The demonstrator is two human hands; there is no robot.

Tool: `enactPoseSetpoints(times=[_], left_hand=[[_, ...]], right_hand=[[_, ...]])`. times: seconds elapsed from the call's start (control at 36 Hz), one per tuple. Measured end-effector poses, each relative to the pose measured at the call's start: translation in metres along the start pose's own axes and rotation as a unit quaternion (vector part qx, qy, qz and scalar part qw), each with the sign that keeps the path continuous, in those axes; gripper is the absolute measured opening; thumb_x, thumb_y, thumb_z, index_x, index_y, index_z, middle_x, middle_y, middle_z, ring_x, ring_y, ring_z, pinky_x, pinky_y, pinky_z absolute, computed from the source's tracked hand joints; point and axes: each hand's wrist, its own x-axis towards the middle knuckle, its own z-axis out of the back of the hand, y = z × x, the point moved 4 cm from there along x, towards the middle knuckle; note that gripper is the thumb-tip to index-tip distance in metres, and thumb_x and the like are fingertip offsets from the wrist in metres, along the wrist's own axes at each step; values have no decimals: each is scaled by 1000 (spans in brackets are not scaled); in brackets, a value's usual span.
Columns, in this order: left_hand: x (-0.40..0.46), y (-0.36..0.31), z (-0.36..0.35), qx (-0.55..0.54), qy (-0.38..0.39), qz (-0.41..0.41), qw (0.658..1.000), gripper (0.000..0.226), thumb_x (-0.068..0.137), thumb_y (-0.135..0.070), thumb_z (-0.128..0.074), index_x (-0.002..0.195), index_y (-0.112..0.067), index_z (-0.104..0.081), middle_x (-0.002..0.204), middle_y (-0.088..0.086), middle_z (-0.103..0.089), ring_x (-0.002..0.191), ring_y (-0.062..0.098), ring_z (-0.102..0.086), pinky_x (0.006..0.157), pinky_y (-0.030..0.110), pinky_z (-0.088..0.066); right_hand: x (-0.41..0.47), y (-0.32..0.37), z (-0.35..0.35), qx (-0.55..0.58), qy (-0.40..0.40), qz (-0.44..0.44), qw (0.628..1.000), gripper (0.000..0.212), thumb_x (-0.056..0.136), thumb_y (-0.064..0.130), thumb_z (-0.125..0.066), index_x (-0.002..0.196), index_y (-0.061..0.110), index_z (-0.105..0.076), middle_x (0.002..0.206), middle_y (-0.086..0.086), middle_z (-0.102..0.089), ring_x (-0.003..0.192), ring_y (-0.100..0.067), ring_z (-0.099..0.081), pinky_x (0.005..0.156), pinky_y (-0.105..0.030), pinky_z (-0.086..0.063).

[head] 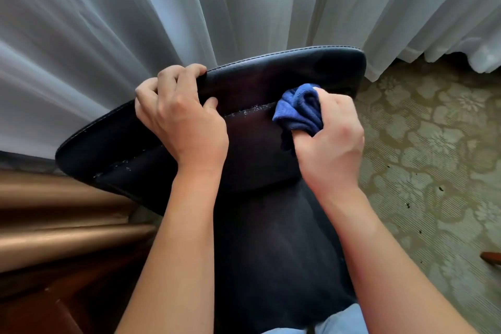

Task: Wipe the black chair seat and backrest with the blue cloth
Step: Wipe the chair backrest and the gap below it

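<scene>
Nearest the camera: a strip of light blue fabric [339, 318] at the bottom edge, likely the person's clothing, can't tell more. Both bare forearms reach forward from there over the black chair.

Seat [276, 252]: dark, runs up the middle of the frame between the forearms, mostly in shadow, surface detail hard to read.

Backrest [252, 127]: black, leather-like, tilted across the frame, stitched seam along the top edge. A line of pale specks or crumbs sits along a seam on its front face, between the two hands, more of it lower left.

Left hand [180, 114]: clamped over the top edge of the backrest, fingers curled over the rim, thumb pressed on the front face.

Right hand [329, 138]: fingers closed around a bunched blue cloth [299, 110]. Cloth is pressed against the backrest front, right of centre, just at the end of the speck line.

Left of chair: brown wooden furniture [54, 225], blurred.

Right: carpet [433, 157] with a pale floral pattern, a few dark spots on it. A reddish-brown object [492, 257] is cut off at the right edge; can't tell what.

Farthest: white sheer curtains [108, 22] hang behind the chair, hem reaching the carpet at right.
</scene>
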Motion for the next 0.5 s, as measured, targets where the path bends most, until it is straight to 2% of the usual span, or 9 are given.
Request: enactPoseSetpoints(times=[0.08,0.19,0.33,0.36,0.42,0.44,0.5], left_hand=[[1,-1,0,-5,-2,8,1000,48,66,-18,-81,112,-27,-70,114,-10,-63,113,27,-50,106,40,-34],[1,-2,2,-12,0,4,1000,49,65,-17,-82,111,-27,-70,111,-10,-64,111,26,-51,105,40,-35],[3,5,14,-10,38,-17,999,49,69,-23,-83,117,-29,-70,114,-9,-64,113,27,-50,106,42,-35],[3,5,17,-12,48,-26,998,49,71,-23,-83,118,-28,-69,116,-8,-64,114,27,-50,107,43,-35],[0,8,23,-31,53,-41,997,47,73,-19,-80,119,-25,-69,118,-6,-64,115,27,-50,106,45,-37],[-1,10,26,-44,49,-45,997,46,74,-16,-78,119,-22,-68,120,-4,-64,117,27,-50,105,45,-39],[-6,20,33,-56,34,-38,997,44,76,-15,-75,119,-19,-68,125,-1,-63,119,28,-50,105,46,-40]], right_hand=[[-4,11,-6,-10,12,13,1000,50,74,7,-68,123,16,-66,107,0,-60,89,-26,-60,77,-28,-43],[-16,30,-15,-3,50,49,998,50,72,5,-68,122,13,-66,108,-1,-60,87,-27,-58,75,-32,-48],[-28,40,-20,64,108,77,989,57,73,6,-69,130,11,-63,119,-2,-64,104,-27,-62,93,-39,-52],[-28,39,-16,81,107,71,988,58,73,5,-71,130,10,-63,122,-2,-64,109,-24,-62,98,-37,-51],[-26,33,-6,106,89,57,989,61,72,0,-75,131,8,-63,124,-3,-65,114,-15,-61,104,-23,-45],[-25,30,-1,110,74,54,990,62,71,-2,-76,131,7,-63,124,-4,-64,115,-12,-60,103,-17,-42],[-24,25,9,105,36,49,993,64,70,-5,-75,132,5,-61,125,-6,-62,116,-11,-58,103,-12,-38]])
